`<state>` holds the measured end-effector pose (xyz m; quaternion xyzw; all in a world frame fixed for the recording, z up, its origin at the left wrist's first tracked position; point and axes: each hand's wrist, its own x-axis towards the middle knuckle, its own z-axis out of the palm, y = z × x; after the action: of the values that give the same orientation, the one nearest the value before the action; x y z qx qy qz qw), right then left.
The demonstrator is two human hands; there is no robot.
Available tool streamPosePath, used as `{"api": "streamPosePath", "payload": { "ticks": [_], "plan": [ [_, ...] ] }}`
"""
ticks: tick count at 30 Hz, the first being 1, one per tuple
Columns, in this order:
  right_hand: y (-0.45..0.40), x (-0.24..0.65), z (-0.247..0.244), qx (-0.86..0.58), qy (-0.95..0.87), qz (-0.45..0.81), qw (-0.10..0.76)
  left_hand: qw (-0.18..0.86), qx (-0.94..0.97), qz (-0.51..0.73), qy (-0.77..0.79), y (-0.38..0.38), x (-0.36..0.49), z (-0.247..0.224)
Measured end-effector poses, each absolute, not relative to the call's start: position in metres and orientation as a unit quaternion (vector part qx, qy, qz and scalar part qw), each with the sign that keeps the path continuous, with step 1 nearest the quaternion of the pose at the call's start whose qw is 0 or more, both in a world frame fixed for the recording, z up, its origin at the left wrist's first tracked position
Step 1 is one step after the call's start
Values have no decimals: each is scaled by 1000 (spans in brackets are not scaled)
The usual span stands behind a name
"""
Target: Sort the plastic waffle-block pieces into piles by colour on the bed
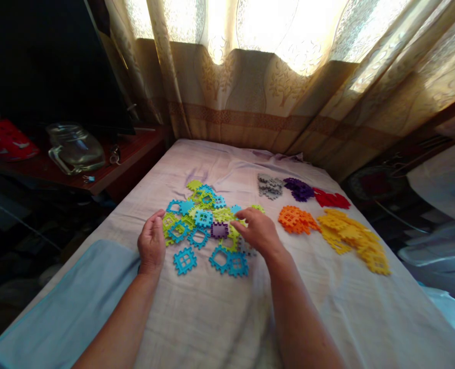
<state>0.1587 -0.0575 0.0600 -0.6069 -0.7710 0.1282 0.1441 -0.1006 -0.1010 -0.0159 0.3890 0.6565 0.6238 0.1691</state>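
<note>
A mixed spread of blue and green notched plastic tiles lies on the bed sheet, with a blue tile (184,260) nearest the camera. Among them are a purple tile (219,230) and a grey tile (246,247), the grey one partly under my right hand (256,229). That hand hovers over the spread's right side, thumb and fingers apart, with nothing seen between them. At the left edge of the spread, my left hand (152,241) rests upright with its fingers extended, beside a green tile (169,221).
Sorted piles lie to the right: grey (270,186), purple (298,189), red (331,198), orange (297,220) and yellow (352,237). A blue cloth (77,302) covers the bed's left side. A glass jar (75,147) stands on the dark red desk (135,159).
</note>
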Motion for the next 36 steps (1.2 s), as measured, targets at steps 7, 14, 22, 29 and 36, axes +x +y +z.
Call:
{"api": "streamPosePath", "payload": {
  "ticks": [7, 14, 22, 29, 36],
  "plan": [
    [-40, 204, 43, -792, -594, 86, 106, 166, 393, 622, 657, -101, -101, -16],
    [-45, 191, 51, -755, -642, 105, 86, 165, 393, 628, 651, -100, -99, -15],
    [-60, 156, 58, -599, -782, 172, -22, 161, 391, 624, 658, -100, -101, -15],
    [-67, 134, 52, -581, -806, 107, -35, 161, 395, 625, 653, -98, -101, -18],
    [-65, 159, 69, -624, -770, 131, -31, 164, 395, 625, 652, -98, -101, -17]
  ]
}}
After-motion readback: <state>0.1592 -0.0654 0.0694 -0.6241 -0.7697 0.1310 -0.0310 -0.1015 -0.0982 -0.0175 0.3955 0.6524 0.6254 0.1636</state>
